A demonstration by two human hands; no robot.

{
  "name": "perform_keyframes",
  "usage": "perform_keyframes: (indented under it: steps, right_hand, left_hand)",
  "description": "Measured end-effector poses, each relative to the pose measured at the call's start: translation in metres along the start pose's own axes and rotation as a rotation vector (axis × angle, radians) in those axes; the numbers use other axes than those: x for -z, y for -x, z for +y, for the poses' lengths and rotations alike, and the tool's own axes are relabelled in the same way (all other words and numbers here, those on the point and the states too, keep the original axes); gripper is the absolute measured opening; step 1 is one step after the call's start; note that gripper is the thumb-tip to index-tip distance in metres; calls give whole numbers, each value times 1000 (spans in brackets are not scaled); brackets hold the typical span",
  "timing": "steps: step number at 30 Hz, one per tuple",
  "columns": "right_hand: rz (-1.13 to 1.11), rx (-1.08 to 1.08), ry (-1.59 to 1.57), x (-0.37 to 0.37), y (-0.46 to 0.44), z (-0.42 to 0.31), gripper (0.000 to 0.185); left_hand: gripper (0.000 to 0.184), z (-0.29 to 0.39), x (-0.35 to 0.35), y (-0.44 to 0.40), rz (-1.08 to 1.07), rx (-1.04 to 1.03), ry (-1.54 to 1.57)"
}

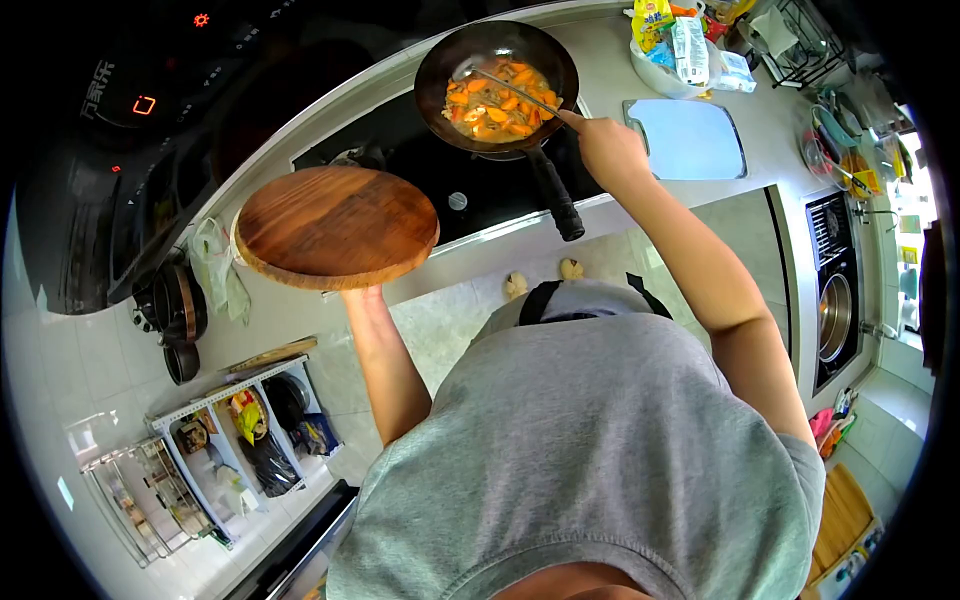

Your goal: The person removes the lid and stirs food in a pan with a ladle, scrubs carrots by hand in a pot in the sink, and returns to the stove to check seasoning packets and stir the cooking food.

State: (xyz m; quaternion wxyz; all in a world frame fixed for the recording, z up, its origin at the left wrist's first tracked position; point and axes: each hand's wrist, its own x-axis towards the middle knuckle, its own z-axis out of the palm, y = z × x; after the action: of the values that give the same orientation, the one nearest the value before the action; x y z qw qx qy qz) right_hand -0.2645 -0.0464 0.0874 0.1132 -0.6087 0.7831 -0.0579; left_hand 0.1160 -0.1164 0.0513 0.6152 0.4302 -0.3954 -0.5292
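Note:
A dark wok (pixel 435 95) stands on the black stove (pixel 395 150), its black handle pointing toward the person. Inside it lie orange carrot slices (pixel 500 105) in brownish sauce. My right hand (pixel 605 150) grips the end of a spatula (pixel 515 90), whose head dips into the food. A round wooden lid (pixel 335 222) is held up at the stove's left side by my left hand (pixel 362 293), mostly hidden beneath it; only the wrist and a bit of the palm show.
A light blue cutting board (pixel 690 140) lies right of the stove. Behind it stands a white bowl (pixel 665 78) with food packets. The sink (pixel 835 310) is at the far right. A shelf rack (pixel 240 395) stands at the lower left, below hanging pans (pixel 175 310).

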Motion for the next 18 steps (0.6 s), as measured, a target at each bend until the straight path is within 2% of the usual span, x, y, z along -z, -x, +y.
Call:
perform_keyframes:
  steps: [4,9,11,15,18]
  right_hand:
    - [42,-22,-6,-25,-13,13,56]
    - [-14,-65,-4,-15,4,8,56]
    - [-44,17,-1,-15,9,5,58]
    - [-64,31,-13,-26,24,21,59]
    - [-13,-63,-124,-15,48,35,57]
  left_hand:
    - [29,1,0,0,-8,-1,-5]
    - [28,-2,5,-1,-4,24,-22]
    - [28,-5,-3,-6,-16,23,-27]
    - [28,-5,-8,-10,-32,28,-35]
    - [28,-6,-8,-18,-37,30,-42]
